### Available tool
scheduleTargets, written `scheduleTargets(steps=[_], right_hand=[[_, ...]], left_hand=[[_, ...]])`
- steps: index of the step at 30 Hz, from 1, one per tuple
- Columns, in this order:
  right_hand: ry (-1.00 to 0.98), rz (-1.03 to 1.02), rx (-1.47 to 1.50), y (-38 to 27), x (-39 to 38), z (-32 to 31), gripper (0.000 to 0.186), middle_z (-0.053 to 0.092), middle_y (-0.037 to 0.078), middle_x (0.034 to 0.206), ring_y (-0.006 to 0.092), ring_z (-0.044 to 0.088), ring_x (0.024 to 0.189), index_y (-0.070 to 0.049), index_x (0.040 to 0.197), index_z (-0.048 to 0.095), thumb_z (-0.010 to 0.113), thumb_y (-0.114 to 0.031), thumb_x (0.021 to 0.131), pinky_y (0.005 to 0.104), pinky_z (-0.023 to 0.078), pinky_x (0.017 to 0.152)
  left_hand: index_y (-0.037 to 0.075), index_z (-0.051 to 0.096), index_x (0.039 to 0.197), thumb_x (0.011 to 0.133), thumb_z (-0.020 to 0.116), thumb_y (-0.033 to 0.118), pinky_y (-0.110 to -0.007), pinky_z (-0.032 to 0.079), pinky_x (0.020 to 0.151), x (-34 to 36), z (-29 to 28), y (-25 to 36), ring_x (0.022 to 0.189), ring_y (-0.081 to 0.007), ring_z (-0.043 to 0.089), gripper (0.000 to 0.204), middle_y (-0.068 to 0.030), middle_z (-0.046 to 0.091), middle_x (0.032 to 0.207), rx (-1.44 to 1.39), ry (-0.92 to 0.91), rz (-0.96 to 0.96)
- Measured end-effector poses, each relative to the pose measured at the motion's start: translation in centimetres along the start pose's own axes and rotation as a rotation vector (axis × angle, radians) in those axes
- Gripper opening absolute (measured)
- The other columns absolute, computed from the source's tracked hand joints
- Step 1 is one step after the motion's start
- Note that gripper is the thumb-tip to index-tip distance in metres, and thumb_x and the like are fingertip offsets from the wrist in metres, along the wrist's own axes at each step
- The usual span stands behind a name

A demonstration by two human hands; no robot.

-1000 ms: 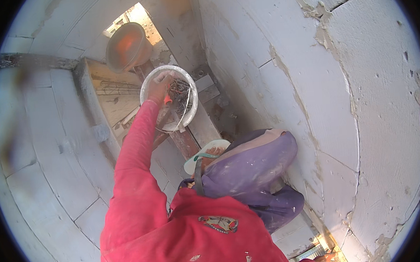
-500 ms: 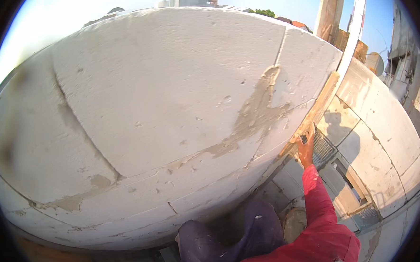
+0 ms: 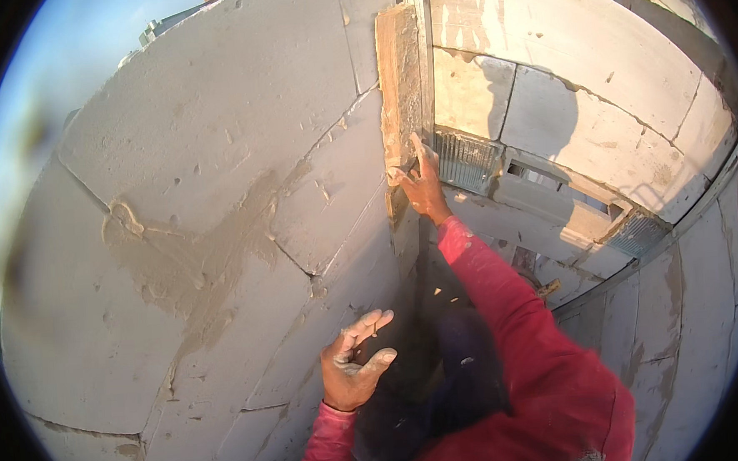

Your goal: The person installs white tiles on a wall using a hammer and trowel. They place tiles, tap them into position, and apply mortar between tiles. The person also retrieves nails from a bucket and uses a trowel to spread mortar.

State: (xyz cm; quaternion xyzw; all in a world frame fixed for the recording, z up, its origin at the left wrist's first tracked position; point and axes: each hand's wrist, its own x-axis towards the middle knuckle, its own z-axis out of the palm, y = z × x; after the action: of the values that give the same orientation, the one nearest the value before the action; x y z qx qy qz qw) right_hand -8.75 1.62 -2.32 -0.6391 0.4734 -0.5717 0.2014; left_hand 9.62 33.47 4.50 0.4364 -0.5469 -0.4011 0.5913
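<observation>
A rough wooden board (image 3: 400, 78) stands upright along the corner of the pale block wall (image 3: 237, 95). Around its lower part my right hand (image 3: 419, 182) is closed, the thumb on the left side and the fingers along the right edge. My left hand (image 3: 357, 360), dusty and greyish, hangs in front of the wall lower down. Its fingers are curved and spread from the thumb, with nothing held between them. Smeared grey mortar (image 3: 204, 272) covers part of the wall left of the board.
A second block wall (image 3: 622, 125) stands to the right, partly sunlit and with a shadow on it. Ribbed glass blocks (image 3: 468, 160) and a slotted vent frame (image 3: 559, 191) are set into it. A tall narrow post (image 3: 423, 44) rises behind the board.
My view has turned right, bringing the board toward the middle. My left hand has risen from the lower edge to in front of the wall. My right hand stays on the board.
</observation>
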Motion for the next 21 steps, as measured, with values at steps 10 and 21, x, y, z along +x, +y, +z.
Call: scheduleTargets(steps=[10,21], right_hand=[[-0.045,-0.129,0.043,4.8,1.7,-0.7,0.081,0.045,0.023,0.148,0.0391,0.045,0.137,-0.011,0.156,0.039,0.078,-0.035,0.089,0.0449,0.038,0.115],[0.278,0.324,-0.134,0.3,-21.6,-28.2,0.031,0.075,0.009,0.095,0.0208,0.071,0.082,-0.005,0.120,0.068,0.062,-0.030,0.102,0.0338,0.055,0.079]], left_hand=[[0.008,0.076,0.112,0.092,0.068,0.018,-0.043,0.055,0.084,29.8,11.1,-1.8,0.095,-0.0385,0.068,0.023,-0.0156,0.072,0.106,0.922,-0.387,0.666],[0.010,0.066,0.130,0.082,0.076,0.020,-0.041,0.055,0.089,35.0,12.0,-8.1,0.108,-0.0329,0.069,0.051,-0.0151,0.071,0.122,1.725,-0.529,0.870]])
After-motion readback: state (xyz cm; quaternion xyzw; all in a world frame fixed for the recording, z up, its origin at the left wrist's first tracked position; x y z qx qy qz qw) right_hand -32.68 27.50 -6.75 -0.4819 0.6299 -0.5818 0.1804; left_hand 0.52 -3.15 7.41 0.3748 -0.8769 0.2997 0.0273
